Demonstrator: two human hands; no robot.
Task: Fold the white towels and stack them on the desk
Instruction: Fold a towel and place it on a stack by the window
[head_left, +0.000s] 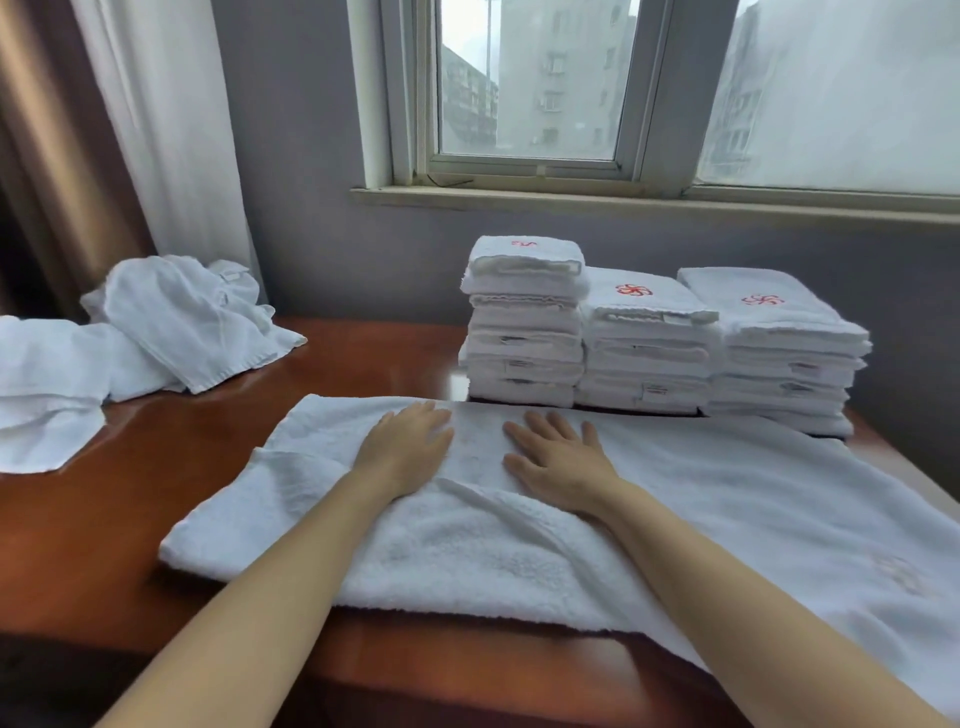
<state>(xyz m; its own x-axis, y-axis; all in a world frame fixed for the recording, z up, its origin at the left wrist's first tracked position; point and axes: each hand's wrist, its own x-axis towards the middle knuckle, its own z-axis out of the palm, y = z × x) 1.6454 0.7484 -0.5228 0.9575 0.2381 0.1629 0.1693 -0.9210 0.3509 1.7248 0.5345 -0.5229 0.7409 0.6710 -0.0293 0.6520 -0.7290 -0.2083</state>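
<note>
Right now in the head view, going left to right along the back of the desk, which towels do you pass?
The heap of unfolded towels → the tallest folded stack → the middle stack → the right stack.

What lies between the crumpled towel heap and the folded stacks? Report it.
Only bare desk top, glossy reddish-brown wood, lies between the crumpled towel heap and the leftmost folded stack, as the head view shows. The spread towel lies nearer the person.
</note>
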